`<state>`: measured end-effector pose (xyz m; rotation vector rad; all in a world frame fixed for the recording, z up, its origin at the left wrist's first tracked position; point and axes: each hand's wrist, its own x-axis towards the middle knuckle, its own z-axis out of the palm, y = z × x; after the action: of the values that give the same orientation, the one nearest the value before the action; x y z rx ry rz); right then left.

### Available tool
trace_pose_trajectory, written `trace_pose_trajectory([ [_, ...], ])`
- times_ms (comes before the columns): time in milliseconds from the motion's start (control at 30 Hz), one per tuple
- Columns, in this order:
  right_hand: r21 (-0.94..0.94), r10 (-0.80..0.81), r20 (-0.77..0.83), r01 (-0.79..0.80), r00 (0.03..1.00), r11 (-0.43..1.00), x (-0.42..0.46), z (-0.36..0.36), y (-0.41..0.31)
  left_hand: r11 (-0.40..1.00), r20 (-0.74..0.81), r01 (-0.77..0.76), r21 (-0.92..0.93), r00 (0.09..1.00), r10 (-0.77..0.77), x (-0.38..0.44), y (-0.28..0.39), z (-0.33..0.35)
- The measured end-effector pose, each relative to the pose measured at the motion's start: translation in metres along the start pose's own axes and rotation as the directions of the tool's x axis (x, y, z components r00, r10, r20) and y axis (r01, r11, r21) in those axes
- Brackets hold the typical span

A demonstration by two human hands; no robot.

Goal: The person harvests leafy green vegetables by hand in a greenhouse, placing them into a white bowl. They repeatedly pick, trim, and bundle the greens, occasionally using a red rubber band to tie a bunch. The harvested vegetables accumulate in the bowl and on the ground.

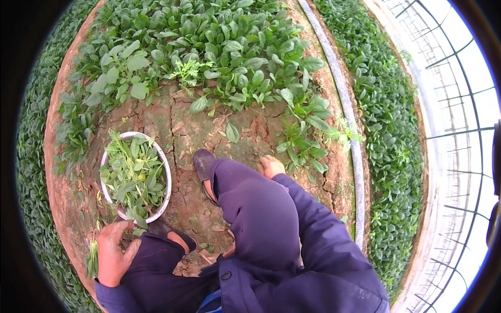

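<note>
A white-rimmed basin [168,187] stands on the soil to my left, heaped with picked leafy greens [135,174]. My left hand [115,248] is just this side of its near rim, thumb and fingers apart, with nothing seen between them. A small bunch of greens [92,260] lies beside that hand, partly covered by it. Past my right knee, my right hand [270,166] is low at the soil with its fingers bent. Whether it grips anything is hidden. Leafy spinach-like plants [301,146] grow just beyond and to the right of it.
A dense bed of spinach-like plants [219,35] spreads ahead, with a taller broad-leaved weed [125,70] among them. Cracked soil [156,109] lies before my shoes [203,164]. A grey hose [344,98] runs along the right, beside another planted bed [387,156] and the greenhouse frame [469,129].
</note>
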<state>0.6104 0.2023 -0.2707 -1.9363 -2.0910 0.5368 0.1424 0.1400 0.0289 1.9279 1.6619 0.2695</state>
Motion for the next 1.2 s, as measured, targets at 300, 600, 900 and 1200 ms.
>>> trace_pose_trajectory([
  [300, -0.958, 0.375, 0.261, 0.191, 0.889, 0.213, 0.105, 0.01, 0.112, 0.985, 0.075, 0.162, 0.058, 0.983, -0.166, 0.013, -0.01, -0.014],
  [600, -0.947, 0.677, 0.1, -0.138, 0.729, 0.289, 0.117, 0.017, 0.122, 0.986, 0.295, 0.145, 0.085, 0.941, -0.164, 0.025, -0.026, -0.027],
  [900, -0.864, 0.72, 0.094, -0.302, 0.687, 0.402, 0.1, 0.017, 0.118, 0.982, 0.154, 0.189, 0.009, 0.97, -0.188, 0.022, -0.029, -0.016],
  [1200, -0.67, 0.548, 0.035, -0.387, 0.836, 0.633, 0.089, 0.0, 0.082, 0.997, 0.054, 0.047, 0.054, 0.997, -0.049, 0.028, -0.006, -0.019],
])
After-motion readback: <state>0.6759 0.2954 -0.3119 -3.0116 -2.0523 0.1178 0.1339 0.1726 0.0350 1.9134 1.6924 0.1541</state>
